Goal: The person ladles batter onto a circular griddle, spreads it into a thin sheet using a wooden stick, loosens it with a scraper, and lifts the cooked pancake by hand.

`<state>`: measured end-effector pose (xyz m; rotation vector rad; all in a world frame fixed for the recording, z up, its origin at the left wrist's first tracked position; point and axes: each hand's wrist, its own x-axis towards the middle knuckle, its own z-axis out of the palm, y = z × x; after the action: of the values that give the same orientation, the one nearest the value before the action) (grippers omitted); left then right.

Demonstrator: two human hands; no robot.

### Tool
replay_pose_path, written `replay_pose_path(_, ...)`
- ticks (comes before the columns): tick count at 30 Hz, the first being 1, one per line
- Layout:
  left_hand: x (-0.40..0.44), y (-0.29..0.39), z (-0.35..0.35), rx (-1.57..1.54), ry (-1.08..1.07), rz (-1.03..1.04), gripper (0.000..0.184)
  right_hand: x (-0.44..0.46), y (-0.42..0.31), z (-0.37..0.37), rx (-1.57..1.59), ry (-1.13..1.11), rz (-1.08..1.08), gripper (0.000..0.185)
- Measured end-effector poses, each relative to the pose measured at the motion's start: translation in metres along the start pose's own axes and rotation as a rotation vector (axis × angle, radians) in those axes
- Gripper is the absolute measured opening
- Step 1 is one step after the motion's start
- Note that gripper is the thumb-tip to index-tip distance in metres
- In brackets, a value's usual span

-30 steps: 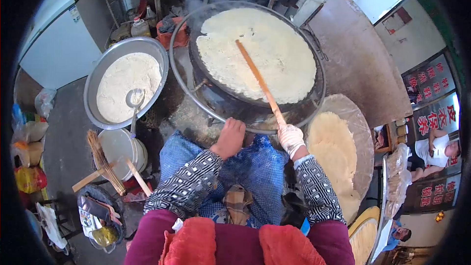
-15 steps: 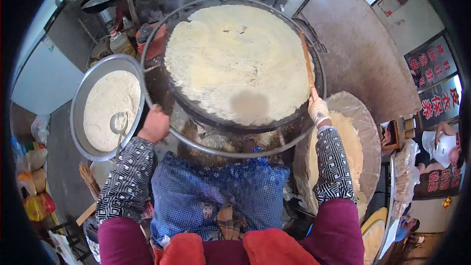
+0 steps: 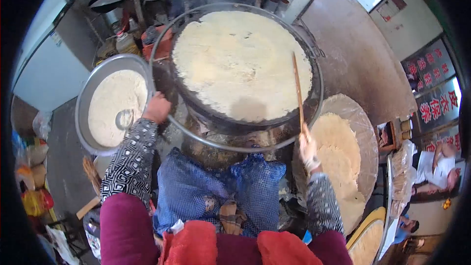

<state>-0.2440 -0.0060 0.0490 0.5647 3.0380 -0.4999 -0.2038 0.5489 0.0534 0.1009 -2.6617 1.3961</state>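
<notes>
A wide, pale, thin pancake (image 3: 240, 64) covers most of the large round griddle (image 3: 208, 110). My right hand (image 3: 307, 147) is closed around the lower end of a long, thin wooden spatula (image 3: 297, 86), whose blade is turned edge-on over the pancake's right side. Whether the blade touches the pancake I cannot tell. A pale, thin covering shows at that wrist. My left hand (image 3: 157, 107) is closed on the metal ring (image 3: 235, 148) around the griddle, on its left. Beside it stands a metal basin (image 3: 84, 123) of pale batter with a ladle (image 3: 124, 119) in it.
Finished pancakes (image 3: 338, 152) lie on a round, plastic-covered tray (image 3: 365, 118) at the right. A blue checked cloth (image 3: 191, 186) hangs in front of me. A brown board (image 3: 353, 49) stands beyond the griddle. A person in white (image 3: 436, 169) sits at the far right.
My right hand has drawn the spatula inward from the pancake's right edge and turned its blade edge-on. My left hand stays at the ring, while the view has shifted slightly.
</notes>
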Motion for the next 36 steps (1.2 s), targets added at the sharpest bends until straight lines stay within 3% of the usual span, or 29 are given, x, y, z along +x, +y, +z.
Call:
replay_pose_path(1,-0.003,0.021,-0.005,0.044,-0.024,-0.03,0.015,-0.028,-0.019,0.01,0.259,-0.064,0.228,0.046)
replay_pose_path(2,-0.009,0.044,-0.017,0.014,-0.045,-0.058,0.012,-0.053,-0.049,0.017,0.052,-0.137,0.013,0.048)
replay_pose_path(3,-0.013,0.072,-0.01,-0.095,0.068,-0.124,0.011,-0.076,-0.084,0.032,0.33,-0.2,0.09,0.052)
replay_pose_path(6,-0.031,0.159,-0.079,-0.293,-0.001,-0.098,0.01,-0.13,-0.168,0.069,0.686,-0.59,0.418,0.057)
replay_pose_path(7,-0.029,0.193,-0.067,-0.365,0.253,-0.068,0.01,-0.138,-0.192,0.073,0.633,-0.71,0.406,0.06)
replay_pose_path(8,-0.035,0.218,-0.09,-0.544,0.302,-0.084,0.014,-0.146,-0.208,0.08,0.857,-0.768,0.392,0.063)
replay_pose_path(10,-0.065,0.274,-0.1,-0.715,0.494,-0.015,0.021,-0.152,-0.249,0.075,0.922,-0.82,0.408,0.063)
replay_pose_path(11,-0.083,0.276,-0.099,-0.708,0.491,-0.074,0.021,-0.151,-0.26,0.069,0.828,-0.905,0.41,0.06)
replay_pose_path(14,-0.141,0.27,-0.11,-1.314,0.18,0.112,0.032,-0.143,-0.26,0.061,0.589,-1.11,0.331,0.055)
replay_pose_path(16,-0.171,0.273,-0.1,-1.532,0.104,0.135,0.035,-0.145,-0.274,0.064,0.491,-1.313,0.431,0.055)
replay_pose_path(18,-0.19,0.278,-0.076,-1.39,0.508,-0.028,0.035,-0.149,-0.286,0.092,0.439,-1.432,0.415,0.054)
replay_pose_path(20,-0.196,0.284,-0.062,-1.307,0.633,-0.137,0.033,-0.159,-0.296,0.133,0.696,-1.594,0.432,0.053)
replay_pose_path(22,-0.197,0.288,-0.056,-1.283,0.657,-0.212,0.031,-0.185,-0.329,0.178,0.879,-1.366,0.407,0.049)
replay_pose_path(24,-0.196,0.293,-0.05,-1.276,0.669,-0.254,0.03,-0.199,-0.316,0.253,0.818,-1.26,0.331,0.043)
replay_pose_path(25,-0.194,0.294,-0.048,-1.27,0.674,-0.258,0.029,-0.212,-0.278,0.316,0.696,-1.393,0.163,0.039)
replay_pose_path(27,-0.192,0.29,-0.045,-1.246,0.664,-0.238,0.027,-0.228,-0.263,0.346,0.45,-1.443,-0.365,0.03)
replay_pose_path(28,-0.192,0.29,-0.044,-1.231,0.654,-0.23,0.026,-0.245,-0.275,0.322,0.305,-1.365,-0.708,0.023)
replay_pose_path(31,-0.195,0.281,-0.041,-1.14,0.632,-0.247,0.024,-0.243,-0.313,0.28,0.281,-1.36,-0.392,0.017)
replay_pose_path(34,-0.195,0.269,-0.044,-1.236,0.568,-0.113,0.021,-0.184,-0.353,0.152,0.306,-1.392,-0.03,0.027)
replay_pose_path(35,-0.196,0.261,-0.048,-1.329,0.514,-0.028,0.02,-0.169,-0.325,0.124,0.532,-1.347,-0.108,0.032)
replay_pose_path(36,-0.193,0.263,-0.04,-1.306,0.518,0.011,0.02,-0.161,-0.296,0.085,0.564,-1.128,-0.232,0.033)
